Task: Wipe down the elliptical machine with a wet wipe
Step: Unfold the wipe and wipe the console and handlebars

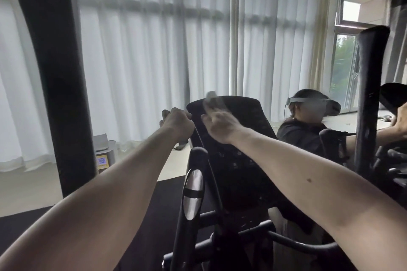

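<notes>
Elliptical machine [191, 193] standing directly ahead, console [240, 138] leaning back, long axis running up and away, face pointing toward the camera. Wet wipe [211, 97] sitting at the console's top edge by the right grip [220, 125]; blurred, so pinching or pressing flat, cannot tell. Left grip [177, 124] curling round the console's left edge.

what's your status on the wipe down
Left hand curled round a dark grip beside console. Right hand blurred, wipe at fingertips on console top. Nothing in the way.
</notes>
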### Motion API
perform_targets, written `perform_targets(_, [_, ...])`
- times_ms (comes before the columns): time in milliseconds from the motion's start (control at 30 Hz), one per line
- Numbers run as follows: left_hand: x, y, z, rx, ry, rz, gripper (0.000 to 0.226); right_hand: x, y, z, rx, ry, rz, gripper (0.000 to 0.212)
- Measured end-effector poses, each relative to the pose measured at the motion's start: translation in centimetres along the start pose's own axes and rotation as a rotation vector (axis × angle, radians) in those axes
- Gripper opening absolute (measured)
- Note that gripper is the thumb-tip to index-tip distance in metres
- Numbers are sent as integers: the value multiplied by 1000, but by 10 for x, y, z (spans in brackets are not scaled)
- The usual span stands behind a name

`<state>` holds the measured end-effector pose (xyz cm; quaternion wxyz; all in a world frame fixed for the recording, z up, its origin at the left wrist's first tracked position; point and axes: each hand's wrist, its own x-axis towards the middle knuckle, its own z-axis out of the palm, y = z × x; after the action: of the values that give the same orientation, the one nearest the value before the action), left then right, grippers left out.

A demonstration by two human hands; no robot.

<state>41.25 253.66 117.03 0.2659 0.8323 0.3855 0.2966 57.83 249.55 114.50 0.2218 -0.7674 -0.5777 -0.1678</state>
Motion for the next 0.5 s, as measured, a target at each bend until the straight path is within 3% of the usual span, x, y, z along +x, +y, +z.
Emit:
perform_targets(67, [1,-1,1,45,1,43,45,-2,-19,9,-52,-41,-180,67])
perform_targets(133, [0,-2,2,63,4,50,45,-3,-11,5,-54,-54,-183,64])
perform_targets(267, [1,-5,6,79,27,77,52,-13,51,-14,7,50,177,69])
perform_targets(367, [4,-7,8,96,34,89,55,-19,89,-23,54,35,471,76])
perform_targets(433, [6,-6,9,106,41,98,56,-15,84,-20,55,31,501,80])
perform_targets(500, [7,-6,10,124,50,105,56,-10,57,-13,33,47,374,79])
